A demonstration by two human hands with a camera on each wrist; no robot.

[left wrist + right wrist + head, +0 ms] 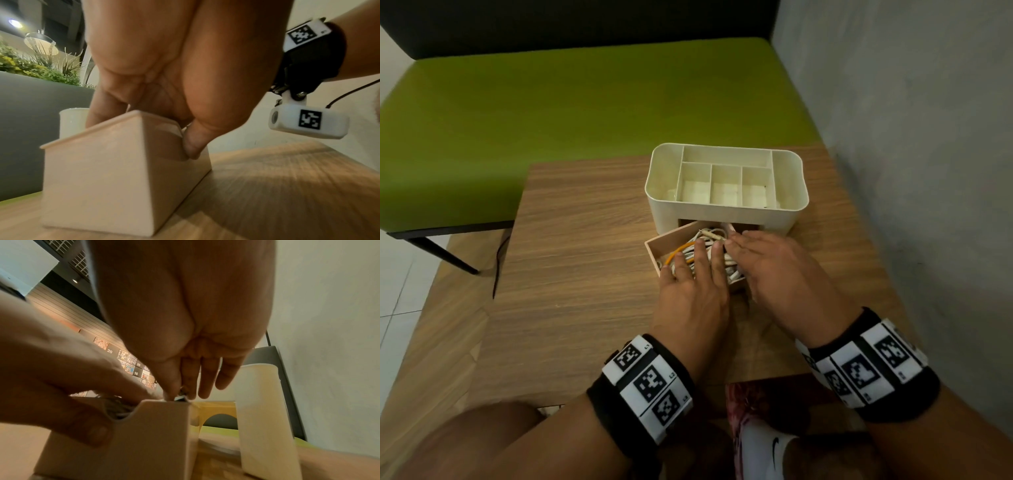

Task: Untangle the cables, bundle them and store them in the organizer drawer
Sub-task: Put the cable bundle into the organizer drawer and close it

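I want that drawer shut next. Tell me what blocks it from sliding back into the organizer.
The drawer sits skewed on the table, out of its slot. Cables heap at its rim under the left hand and right hand. Nothing else visibly blocks it.

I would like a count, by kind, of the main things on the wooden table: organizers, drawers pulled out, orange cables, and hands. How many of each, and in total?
Organizer: 1
Drawer pulled out: 1
Orange cable: 1
Hands: 2, left hand and right hand
Total: 5
The white cables are too tangled to count.
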